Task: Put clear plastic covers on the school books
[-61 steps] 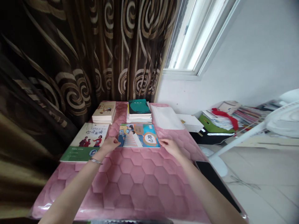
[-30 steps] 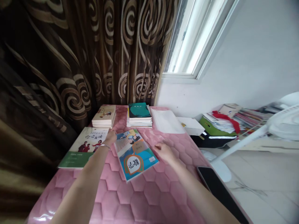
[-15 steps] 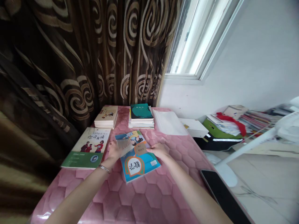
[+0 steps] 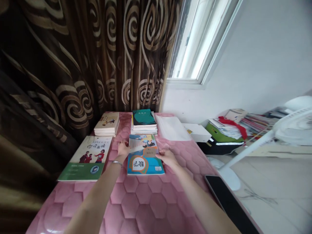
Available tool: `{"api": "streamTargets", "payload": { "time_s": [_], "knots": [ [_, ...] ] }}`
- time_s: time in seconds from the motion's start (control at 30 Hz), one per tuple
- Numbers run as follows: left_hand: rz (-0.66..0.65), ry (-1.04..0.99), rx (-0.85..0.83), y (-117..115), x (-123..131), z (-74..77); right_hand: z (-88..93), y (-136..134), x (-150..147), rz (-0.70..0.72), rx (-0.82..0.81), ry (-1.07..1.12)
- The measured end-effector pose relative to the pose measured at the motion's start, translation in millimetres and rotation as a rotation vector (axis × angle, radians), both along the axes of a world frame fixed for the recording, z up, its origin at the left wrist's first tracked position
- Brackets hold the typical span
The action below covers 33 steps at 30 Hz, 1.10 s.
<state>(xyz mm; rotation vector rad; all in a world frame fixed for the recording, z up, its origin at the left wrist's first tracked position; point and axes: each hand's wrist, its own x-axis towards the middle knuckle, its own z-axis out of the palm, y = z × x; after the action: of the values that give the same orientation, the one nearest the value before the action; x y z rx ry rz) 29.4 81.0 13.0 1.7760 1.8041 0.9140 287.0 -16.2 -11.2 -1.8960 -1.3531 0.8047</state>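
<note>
A blue mathematics textbook (image 4: 156, 164) lies nearly square on the pink quilted table cover (image 4: 136, 208), its printed title upside down to me. My left hand (image 4: 123, 149) grips its left edge, with a silver bracelet (image 4: 118, 163) on that wrist. A translucent strip (image 4: 136, 148) lies over part of the cover beside those fingers. At the right edge, my right hand (image 4: 168, 157) pinches the same book between thumb and fingers. Just beyond it stands a stack of books topped by a dark green one (image 4: 144, 117). Left of my left hand lies a large green-and-white book (image 4: 84, 159).
A stack of beige books (image 4: 107, 123) sits at the back left, before the brown curtain (image 4: 112, 65). White sheets (image 4: 173, 128) lie at the back right. A black phone-like device (image 4: 229, 201) rests along the right edge, near a white fan (image 4: 248, 152).
Both hands have turned the textbook from a slant to nearly straight and moved it away from me, close up to the stack with the green book. The camera view has shifted slightly.
</note>
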Motion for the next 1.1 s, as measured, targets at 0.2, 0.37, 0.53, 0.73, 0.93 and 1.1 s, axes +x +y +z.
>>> {"api": "streamTargets", "payload": {
  "time_s": [0.2, 0.37, 0.53, 0.73, 0.93, 1.1],
  "knots": [
    [-0.040, 0.020, 0.046, -7, -2, -4.7, -2.4, -4, -3, 0.028, 0.053, -0.074],
    [-0.169, 0.048, 0.088, -32, 0, -3.1, -0.2, -13, -8, 0.030, 0.190, -0.203],
    [-0.336, 0.060, 0.076, -68, -21, -0.2, -6.0, -23, -7, 0.050, 0.343, -0.345],
    [-0.496, 0.058, 0.038, -93, -49, -1.8, -9.6, -25, -2, 0.129, 0.381, -0.382],
    [-0.498, 0.059, 0.041, -95, -50, -3.2, -11.6, -31, -2, 0.122, 0.411, -0.397],
    [-0.563, 0.055, -0.002, -97, -54, -2.3, -12.9, -39, 0, 0.164, 0.460, -0.384]
  ]
}}
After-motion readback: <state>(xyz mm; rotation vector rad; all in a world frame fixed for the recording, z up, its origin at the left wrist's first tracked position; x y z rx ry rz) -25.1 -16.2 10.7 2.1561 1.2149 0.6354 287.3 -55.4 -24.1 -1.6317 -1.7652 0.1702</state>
